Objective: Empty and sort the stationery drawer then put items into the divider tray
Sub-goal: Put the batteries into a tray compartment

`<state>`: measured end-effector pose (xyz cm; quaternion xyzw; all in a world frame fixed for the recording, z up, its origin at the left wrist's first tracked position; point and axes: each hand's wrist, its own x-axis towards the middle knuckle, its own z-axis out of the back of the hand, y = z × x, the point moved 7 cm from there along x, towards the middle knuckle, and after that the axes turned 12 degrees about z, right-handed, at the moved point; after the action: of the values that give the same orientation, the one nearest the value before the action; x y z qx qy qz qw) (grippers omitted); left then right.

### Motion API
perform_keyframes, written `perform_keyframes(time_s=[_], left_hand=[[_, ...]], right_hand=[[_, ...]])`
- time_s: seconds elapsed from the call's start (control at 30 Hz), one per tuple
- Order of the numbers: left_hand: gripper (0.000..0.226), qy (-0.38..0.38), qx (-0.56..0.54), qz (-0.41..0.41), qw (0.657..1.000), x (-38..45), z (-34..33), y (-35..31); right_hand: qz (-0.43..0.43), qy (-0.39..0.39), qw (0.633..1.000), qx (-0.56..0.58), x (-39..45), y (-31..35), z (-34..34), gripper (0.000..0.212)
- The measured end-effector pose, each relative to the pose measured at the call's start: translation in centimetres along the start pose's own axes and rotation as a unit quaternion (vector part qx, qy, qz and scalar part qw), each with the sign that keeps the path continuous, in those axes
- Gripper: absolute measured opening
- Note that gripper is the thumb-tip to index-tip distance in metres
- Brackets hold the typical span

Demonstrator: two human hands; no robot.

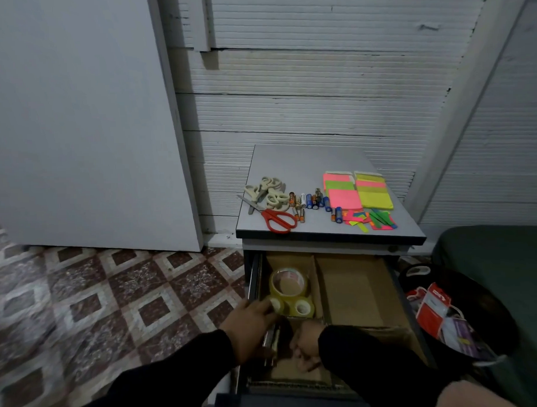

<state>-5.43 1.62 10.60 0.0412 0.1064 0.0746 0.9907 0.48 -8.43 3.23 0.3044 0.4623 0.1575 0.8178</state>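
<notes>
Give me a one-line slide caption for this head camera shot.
Both hands reach into the open drawer's divider tray beside tape rolls; scissors, batteries, sticky notes sorted on top.

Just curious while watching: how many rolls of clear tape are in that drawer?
3: one large roll toward the back of the left compartment, two small rolls side by side before it. The hands may hide more.
</notes>
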Motion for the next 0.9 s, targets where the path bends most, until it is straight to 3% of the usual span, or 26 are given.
perform_keyframes(time_s=[0.13, 0.4, 0.67, 0.9], left_hand=[[0.060, 0.035, 0.048, -0.033, 0.998, 1.1, -2.1, -2.9], [0.053, 0.145, 0.008, -0.006, 0.989, 3.6, -6.1, -5.4], [0.060, 0.124, -0.012, -0.004, 0.992, 3.5, -5.4, -5.9], [0.055, 0.113, 0.021, -0.021, 0.993, 3.4, -4.8, -7.6]], right_hand=[[0.001, 0.081, 0.995, -0.058, -1.3, 1.1, 1.2, 0.023], [-0.010, 0.119, 0.990, -0.077, -1.4, 1.0, 2.1, 0.025], [0.012, 0.091, 0.983, -0.162, -1.6, 2.8, 5.4, 0.032], [0.037, 0.084, 0.986, -0.143, -2.3, 2.9, 6.1, 0.031]])
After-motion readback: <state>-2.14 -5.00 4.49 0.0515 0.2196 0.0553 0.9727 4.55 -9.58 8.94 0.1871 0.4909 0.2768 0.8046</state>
